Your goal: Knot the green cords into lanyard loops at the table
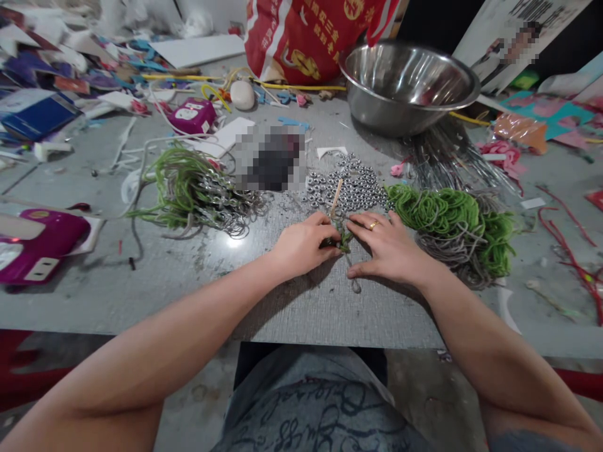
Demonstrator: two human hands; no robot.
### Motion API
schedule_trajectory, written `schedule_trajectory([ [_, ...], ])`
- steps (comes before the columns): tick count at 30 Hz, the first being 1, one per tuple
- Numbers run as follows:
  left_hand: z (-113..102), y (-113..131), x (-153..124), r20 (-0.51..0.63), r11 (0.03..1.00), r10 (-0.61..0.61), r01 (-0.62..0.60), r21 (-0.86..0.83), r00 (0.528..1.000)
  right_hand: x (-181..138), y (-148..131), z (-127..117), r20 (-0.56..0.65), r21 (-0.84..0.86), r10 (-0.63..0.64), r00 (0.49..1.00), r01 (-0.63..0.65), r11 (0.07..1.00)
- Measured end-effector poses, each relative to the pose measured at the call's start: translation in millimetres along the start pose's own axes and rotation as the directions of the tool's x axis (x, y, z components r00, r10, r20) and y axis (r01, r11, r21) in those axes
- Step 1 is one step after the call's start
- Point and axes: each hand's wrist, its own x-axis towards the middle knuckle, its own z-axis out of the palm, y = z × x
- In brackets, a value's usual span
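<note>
Near the table's front edge my left hand (306,248) is closed, with its fingers and thumb curled on a short bit of green cord (345,242). A thin wooden stick (336,196) rises just past its fingertips; whether the fingers grip it is hidden. My right hand (389,249), with a ring on one finger, lies low over the table, fingers stretched and thumb apart, its fingertips beside the cord. A small grey loop (355,285) shows below the hands. Just beyond them spreads a patch of silver beads (351,182).
Bundled green and grey cords (443,213) lie right; green cords with silver pieces (193,185) lie left. Behind stand a steel bowl (405,113) and a red bag (301,44). Purple power strips (47,242) and their cable are at left. Thin metallic strands (452,157) lie below the bowl.
</note>
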Motion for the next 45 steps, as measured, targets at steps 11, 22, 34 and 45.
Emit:
schedule_trajectory([
  [11, -15, -3, 2, -0.043, 0.93, -0.024, 0.007, -0.369, 0.999, 2, -15, 1, -0.455, 0.07, -0.304, 0.837, 0.374, 0.925],
  [22, -14, -4, 2, -0.026, 0.897, 0.011, -0.022, -0.442, 1.0, 5, -49, 12, -0.256, -0.024, -0.486, 0.835, 0.498, 0.867],
  [34, -11, -8, 5, -0.097, 0.869, 0.061, -0.101, -0.485, 0.993, 11, -21, 8, -0.344, 0.796, 0.229, 0.911, 0.154, 0.585],
  [45, -6, -9, 7, -0.151, 0.92, 0.026, -0.083, -0.383, 0.988, 10, -17, 12, -0.44, 0.642, 0.229, 0.868, 0.126, 0.756],
])
